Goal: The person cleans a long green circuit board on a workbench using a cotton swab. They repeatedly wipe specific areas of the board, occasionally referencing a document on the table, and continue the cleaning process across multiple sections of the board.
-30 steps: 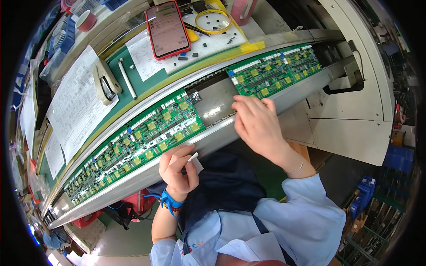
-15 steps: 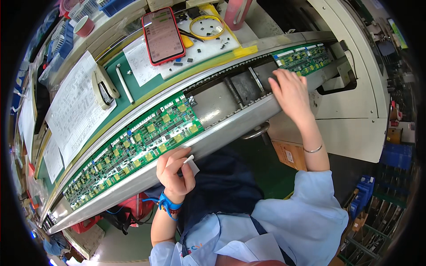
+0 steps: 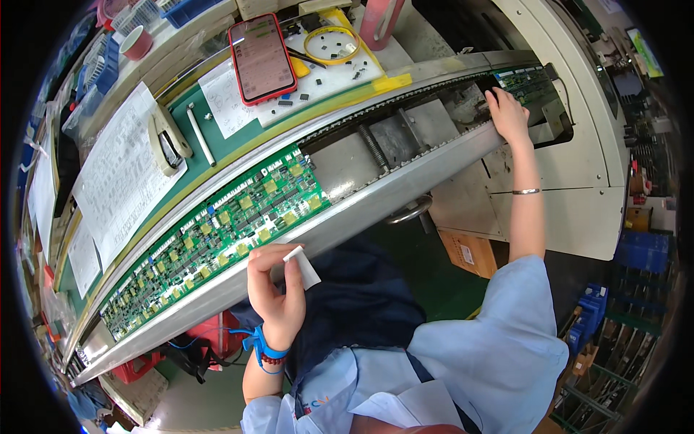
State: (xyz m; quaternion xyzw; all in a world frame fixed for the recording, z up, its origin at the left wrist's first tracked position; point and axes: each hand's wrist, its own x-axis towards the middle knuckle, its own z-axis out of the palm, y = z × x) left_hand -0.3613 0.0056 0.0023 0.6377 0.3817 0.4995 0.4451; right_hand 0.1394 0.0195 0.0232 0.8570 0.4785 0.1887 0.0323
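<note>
My left hand (image 3: 273,293) pinches a small folded white piece (image 3: 308,270), paper or cloth, between thumb and fingers. It is close to the near rail, beside a long green circuit board (image 3: 224,230) populated with chips and yellow-topped parts. That board lies along the conveyor's left stretch. Over the conveyor's right end is my right hand (image 3: 509,116), its fingers apart and nothing visible in them. The fingertips are at the trailing edge of a second green circuit board (image 3: 531,83); whether they touch it I cannot tell. That board sits partly inside the machine's opening.
The conveyor's near metal rail (image 3: 405,177) runs between me and the boards. Beyond it lie a red-cased phone (image 3: 263,59), a yellow tape ring (image 3: 331,46), loose chips, a stapler (image 3: 166,141) and printed sheets (image 3: 119,177). A white machine housing (image 3: 571,210) stands at the right.
The right-hand board has moved further right into the machine, and my right hand has followed it. My left hand has turned slightly, showing more of the white piece.
</note>
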